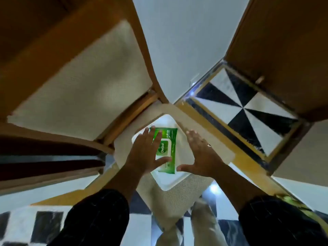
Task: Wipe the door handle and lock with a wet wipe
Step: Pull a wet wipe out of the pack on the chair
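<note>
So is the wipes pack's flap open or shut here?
Shut: the white flap lies flat on the green wipes pack, no wipe sticking out. The left hand partly covers it.

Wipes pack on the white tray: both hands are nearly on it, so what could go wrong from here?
1. The left hand lies flat over the wipes pack and covers part of its flap lid, so the flap may be hard to lift.
2. The white tray sits loose on a cushioned seat, so pulling a wipe could drag pack and tray.
3. The right hand hovers beside the pack, gripping nothing; an unsteadied pack may lift with the wipe.
</note>
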The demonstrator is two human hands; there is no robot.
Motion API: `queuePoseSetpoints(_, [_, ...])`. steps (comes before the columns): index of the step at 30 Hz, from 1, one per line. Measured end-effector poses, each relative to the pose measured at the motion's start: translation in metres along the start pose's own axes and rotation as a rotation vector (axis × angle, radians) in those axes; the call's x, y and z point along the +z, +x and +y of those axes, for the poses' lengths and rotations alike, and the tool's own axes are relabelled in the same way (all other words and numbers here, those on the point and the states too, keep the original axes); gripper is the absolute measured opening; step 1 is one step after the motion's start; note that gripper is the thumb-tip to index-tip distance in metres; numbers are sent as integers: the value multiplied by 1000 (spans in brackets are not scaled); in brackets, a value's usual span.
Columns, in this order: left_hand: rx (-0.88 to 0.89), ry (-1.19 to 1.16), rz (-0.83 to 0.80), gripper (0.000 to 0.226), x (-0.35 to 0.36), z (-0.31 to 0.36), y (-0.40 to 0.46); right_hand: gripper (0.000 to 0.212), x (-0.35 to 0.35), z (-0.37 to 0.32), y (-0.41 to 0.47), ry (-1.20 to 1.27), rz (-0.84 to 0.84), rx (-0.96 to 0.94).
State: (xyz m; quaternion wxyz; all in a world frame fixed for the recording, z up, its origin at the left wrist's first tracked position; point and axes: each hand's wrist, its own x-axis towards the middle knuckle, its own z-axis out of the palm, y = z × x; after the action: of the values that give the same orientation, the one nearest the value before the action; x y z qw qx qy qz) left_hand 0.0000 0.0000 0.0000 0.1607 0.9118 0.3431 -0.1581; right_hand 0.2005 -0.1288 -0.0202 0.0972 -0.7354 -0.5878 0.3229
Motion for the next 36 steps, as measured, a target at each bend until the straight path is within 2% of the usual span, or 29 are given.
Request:
queuePoseSetpoints(8, [-67, -50, -46, 106, 73, -5, 43, 130, 64, 30, 48, -98, -35, -135])
queuePoseSetpoints(12, [-67, 10, -47, 98, 95, -6, 47, 125, 78, 29, 71, -134, -53, -162])
queuePoseSetpoints(21, [-71, -15, 19, 86, 101, -4, 52, 122, 93, 40, 79, -220, -71, -191])
queuePoseSetpoints(29, [43, -47, 239, 78, 73, -24, 42, 119, 92, 33, 78, -214, -48, -147])
queuePoseSetpoints(32, [67, 35, 240, 74, 61, -41, 32, 102, 90, 22, 78, -155, 2, -82])
queuePoseSetpoints(36, [73, 80, 217, 69, 51, -48, 26, 51, 90, 4, 82, -63, 170, -76])
